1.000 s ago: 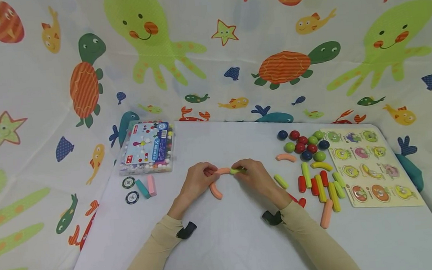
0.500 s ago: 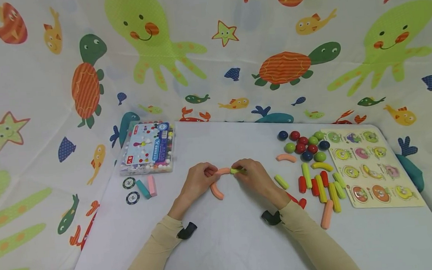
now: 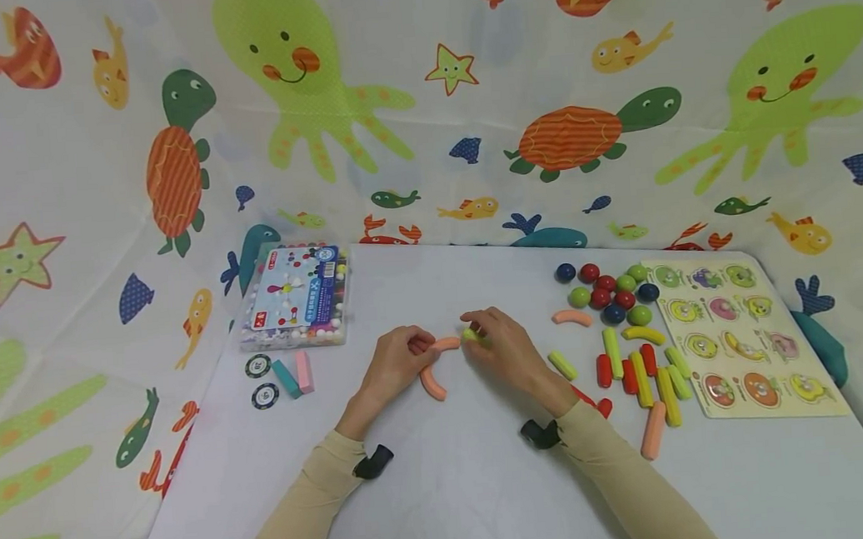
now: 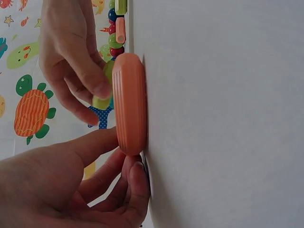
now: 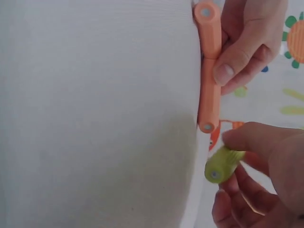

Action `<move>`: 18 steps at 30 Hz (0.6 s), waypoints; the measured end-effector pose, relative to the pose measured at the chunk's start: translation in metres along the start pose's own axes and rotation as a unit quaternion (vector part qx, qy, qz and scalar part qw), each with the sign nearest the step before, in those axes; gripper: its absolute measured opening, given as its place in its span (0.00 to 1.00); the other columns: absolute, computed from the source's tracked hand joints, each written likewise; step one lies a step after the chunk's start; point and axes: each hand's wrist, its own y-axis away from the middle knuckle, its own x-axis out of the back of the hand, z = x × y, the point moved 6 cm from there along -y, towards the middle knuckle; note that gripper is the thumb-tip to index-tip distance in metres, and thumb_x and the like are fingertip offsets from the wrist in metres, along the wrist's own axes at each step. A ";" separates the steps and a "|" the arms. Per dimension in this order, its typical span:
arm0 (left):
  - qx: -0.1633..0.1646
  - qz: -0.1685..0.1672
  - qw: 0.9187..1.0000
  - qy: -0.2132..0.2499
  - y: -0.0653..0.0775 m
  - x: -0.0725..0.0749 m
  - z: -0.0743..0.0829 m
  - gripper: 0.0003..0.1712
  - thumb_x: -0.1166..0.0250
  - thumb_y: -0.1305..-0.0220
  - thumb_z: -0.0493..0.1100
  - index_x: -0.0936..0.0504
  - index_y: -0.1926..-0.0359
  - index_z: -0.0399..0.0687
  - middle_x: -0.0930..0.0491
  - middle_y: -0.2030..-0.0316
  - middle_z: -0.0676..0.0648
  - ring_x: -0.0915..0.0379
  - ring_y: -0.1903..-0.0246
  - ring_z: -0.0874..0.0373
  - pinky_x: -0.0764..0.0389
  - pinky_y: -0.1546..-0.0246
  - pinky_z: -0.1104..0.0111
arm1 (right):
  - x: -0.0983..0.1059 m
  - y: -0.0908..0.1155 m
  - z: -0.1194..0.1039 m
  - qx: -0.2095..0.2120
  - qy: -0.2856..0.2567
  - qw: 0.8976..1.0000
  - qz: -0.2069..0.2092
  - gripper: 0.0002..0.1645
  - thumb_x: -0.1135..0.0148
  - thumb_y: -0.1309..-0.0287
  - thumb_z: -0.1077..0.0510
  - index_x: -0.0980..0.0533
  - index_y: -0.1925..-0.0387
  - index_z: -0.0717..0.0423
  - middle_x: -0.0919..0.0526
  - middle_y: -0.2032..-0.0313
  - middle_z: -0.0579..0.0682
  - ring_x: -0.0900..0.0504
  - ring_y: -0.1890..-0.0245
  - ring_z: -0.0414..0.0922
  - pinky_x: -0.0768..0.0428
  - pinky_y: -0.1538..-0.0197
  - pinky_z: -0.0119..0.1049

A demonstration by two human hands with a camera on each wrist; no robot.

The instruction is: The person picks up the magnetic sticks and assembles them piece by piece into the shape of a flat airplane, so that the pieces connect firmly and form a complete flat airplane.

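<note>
My left hand pinches a salmon-orange curved magnetic stick close over the white table. A second curved orange stick meets it end to end by the left fingertips, bending toward me. In the right wrist view, the pair forms a line, with a silvery disc in the free end. Facing it, my right hand holds a short lime-green magnetic stick between thumb and fingers, a small gap from the orange end. The right fingers partly cover the green stick in the head view.
Right of my hands lie several red, yellow, green and orange sticks, a cluster of coloured balls and a fruit puzzle board. At left are a clear molecule-kit box, two round chips and two small blocks.
The green stick was against the end of the orange one; my right hand has drawn it off to the right and turned it. The left hand and orange sticks stay nearly in place.
</note>
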 end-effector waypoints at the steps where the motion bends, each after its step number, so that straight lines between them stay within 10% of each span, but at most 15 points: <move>1: 0.000 0.000 1.000 0.000 0.000 0.000 0.000 0.12 0.28 0.36 0.45 0.14 0.56 0.43 0.18 0.65 0.48 0.23 0.65 0.58 0.21 0.62 0.66 | 0.002 0.000 0.000 0.003 -0.007 1.000 0.007 0.24 0.32 0.36 0.62 0.23 0.39 0.56 0.20 0.54 0.52 0.19 0.54 0.46 0.17 0.49 0.44; 18: -0.005 0.005 1.000 0.002 0.000 -0.001 -0.001 0.12 0.28 0.36 0.43 0.14 0.56 0.43 0.17 0.66 0.48 0.23 0.65 0.58 0.21 0.62 0.65 | 0.013 0.010 0.007 -0.007 -0.027 0.999 0.029 0.12 0.29 0.40 0.62 0.19 0.54 0.57 0.17 0.58 0.51 0.17 0.56 0.47 0.16 0.49 0.43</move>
